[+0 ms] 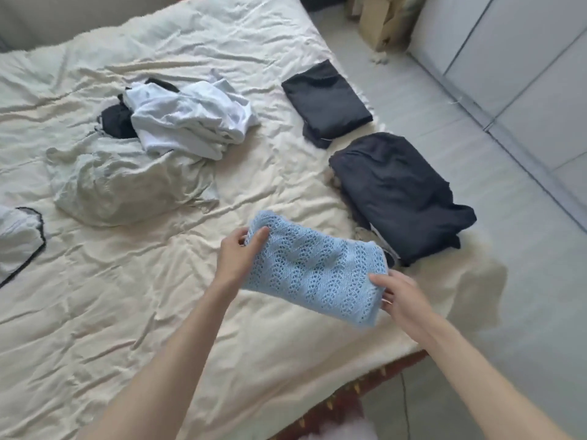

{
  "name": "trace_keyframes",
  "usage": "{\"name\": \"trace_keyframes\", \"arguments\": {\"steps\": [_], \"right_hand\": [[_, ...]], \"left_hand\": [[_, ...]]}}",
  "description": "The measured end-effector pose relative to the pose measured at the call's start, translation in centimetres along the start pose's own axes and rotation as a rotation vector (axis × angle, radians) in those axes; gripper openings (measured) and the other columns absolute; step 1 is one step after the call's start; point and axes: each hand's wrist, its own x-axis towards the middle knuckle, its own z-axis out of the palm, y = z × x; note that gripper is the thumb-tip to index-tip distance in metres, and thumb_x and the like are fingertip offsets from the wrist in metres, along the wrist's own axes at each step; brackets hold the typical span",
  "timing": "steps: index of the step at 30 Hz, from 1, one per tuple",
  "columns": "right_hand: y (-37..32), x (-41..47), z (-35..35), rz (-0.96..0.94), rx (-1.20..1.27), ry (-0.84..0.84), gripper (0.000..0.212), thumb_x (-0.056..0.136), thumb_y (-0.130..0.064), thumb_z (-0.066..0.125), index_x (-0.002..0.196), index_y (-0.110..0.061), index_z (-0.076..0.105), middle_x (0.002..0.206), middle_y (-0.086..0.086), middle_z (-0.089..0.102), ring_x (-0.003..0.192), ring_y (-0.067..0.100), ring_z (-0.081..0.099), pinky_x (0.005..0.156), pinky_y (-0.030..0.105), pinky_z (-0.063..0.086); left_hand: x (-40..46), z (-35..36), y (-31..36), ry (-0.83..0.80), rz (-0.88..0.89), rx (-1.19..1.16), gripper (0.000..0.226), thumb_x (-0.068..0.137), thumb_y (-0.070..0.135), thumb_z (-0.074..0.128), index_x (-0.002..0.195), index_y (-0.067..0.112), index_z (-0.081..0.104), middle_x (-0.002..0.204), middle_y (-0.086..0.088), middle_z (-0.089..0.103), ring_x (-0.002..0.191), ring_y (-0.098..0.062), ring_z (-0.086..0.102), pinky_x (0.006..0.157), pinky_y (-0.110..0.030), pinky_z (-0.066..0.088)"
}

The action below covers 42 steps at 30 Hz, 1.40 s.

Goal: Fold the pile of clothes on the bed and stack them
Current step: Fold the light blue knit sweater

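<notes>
While I scan from the left edge, I log a white garment with black trim (19,239) at the border of the bed (111,312), then a crumpled pale green garment (127,182), then the unfolded pile (187,119) of white and black clothes behind it. Centre: left hand (238,252) pinches the near-left end of a folded blue knit top (314,268), thumb over the fabric. Right hand (397,293) grips the opposite end, fingers curled under the edge. I judge the top is held just above the sheet, though I cannot tell for certain. Open lacy knit: light, soft, stretchy, likely to sag and snag on fingertips. Best hold is at both short ends, as now, supporting the fold from below. Right: a folded black garment (327,100) and a bulkier dark stack (403,195) near the bed's edge, the probable drop point.
</notes>
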Motion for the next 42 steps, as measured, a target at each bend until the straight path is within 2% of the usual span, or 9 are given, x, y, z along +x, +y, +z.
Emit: {"name": "trace_keyframes", "arguments": {"steps": [8,14,17,20,23,26,30,33,42], "right_hand": [[-7.5,6.5,-8.9,-0.153,0.312,0.185,0.013,0.088,-0.005,0.059,0.095,-0.015,0.060,0.079,-0.005,0.071,0.062,0.003,0.066,0.050,0.016,0.048],[-7.0,10.8,-12.1,-0.127,0.394,0.250,0.027,0.090,-0.006,0.060,0.115,-0.007,0.052,0.107,0.007,0.065,0.095,0.016,0.065,0.078,0.030,0.054],[-6.6,11.7,-13.3,-0.105,0.049,0.461,0.044,0.089,-0.017,0.064,0.126,-0.004,0.045,0.122,0.012,0.055,0.108,0.023,0.056,0.095,0.038,0.047],[-7.0,11.8,-13.4,-0.615,-0.588,0.713,0.040,0.087,-0.018,0.065,0.124,-0.005,0.055,0.118,0.011,0.052,0.110,0.027,0.049,0.097,0.038,0.040],[-7.3,12.9,-12.2,-0.952,-1.001,0.578,0.039,0.088,-0.028,0.054,0.120,-0.008,0.064,0.126,0.019,0.057,0.118,0.036,0.052,0.099,0.048,0.041],[-7.2,14.8,-11.6,-0.834,-1.204,0.367,0.050,0.091,-0.034,0.056,0.136,-0.014,0.051,0.147,0.019,0.039,0.137,0.038,0.033,0.111,0.055,0.024],[-5.9,17.6,-13.6,-0.592,-1.428,0.243,0.062,0.097,-0.053,0.030,0.145,-0.035,-0.005,0.157,0.002,-0.012,0.147,0.027,-0.009,0.115,0.040,-0.013],[-6.0,18.5,-13.8,-0.489,-1.524,0.194,0.062,0.096,-0.057,0.021,0.141,-0.037,-0.017,0.158,0.002,-0.015,0.146,0.024,-0.016,0.114,0.042,-0.016],[-8.2,14.0,-10.3,-0.739,-1.290,0.253,0.058,0.089,-0.027,0.064,0.141,-0.013,0.044,0.152,0.018,0.029,0.142,0.035,0.024,0.115,0.051,0.012]], "left_hand": [[9.6,14.8,14.4,-0.063,0.352,0.207,0.034,0.086,0.044,0.064,0.110,0.019,0.067,0.097,0.001,0.065,0.091,-0.014,0.058,0.075,-0.023,0.041],[13.9,24.3,17.9,-0.053,0.606,0.261,0.036,0.093,0.036,0.057,0.120,0.013,0.061,0.113,0.004,0.062,0.103,-0.013,0.056,0.086,-0.020,0.038],[14.8,27.0,16.0,-0.194,0.634,0.533,0.049,0.096,0.035,0.051,0.140,0.015,0.043,0.140,-0.010,0.046,0.128,-0.024,0.042,0.106,-0.035,0.034],[14.1,28.0,13.3,-0.394,0.746,0.889,0.061,0.093,0.045,0.050,0.147,0.027,0.029,0.157,-0.010,0.016,0.144,-0.030,0.016,0.114,-0.051,0.018],[14.1,28.7,11.9,-0.483,0.784,1.080,0.073,0.090,0.055,0.046,0.150,0.036,0.009,0.160,-0.001,-0.007,0.146,-0.029,-0.007,0.115,-0.058,0.005],[14.7,29.1,11.7,-0.464,0.793,1.148,0.076,0.089,0.063,0.038,0.149,0.040,-0.002,0.159,0.001,-0.014,0.145,-0.029,-0.012,0.114,-0.058,0.003],[14.9,30.1,11.1,-0.469,0.763,1.217,0.077,0.087,0.070,0.031,0.147,0.044,-0.010,0.158,0.003,-0.016,0.145,-0.028,-0.013,0.114,-0.059,0.003],[14.8,31.1,10.8,-0.453,0.700,1.289,0.075,0.089,0.069,0.028,0.146,0.044,-0.014,0.157,0.004,-0.021,0.145,-0.027,-0.016,0.114,-0.060,0.000],[11.1,24.7,7.0,-0.352,0.771,0.891,0.061,0.097,0.041,0.043,0.150,0.032,0.015,0.160,-0.001,0.003,0.147,-0.026,0.000,0.115,-0.052,0.006]]}}
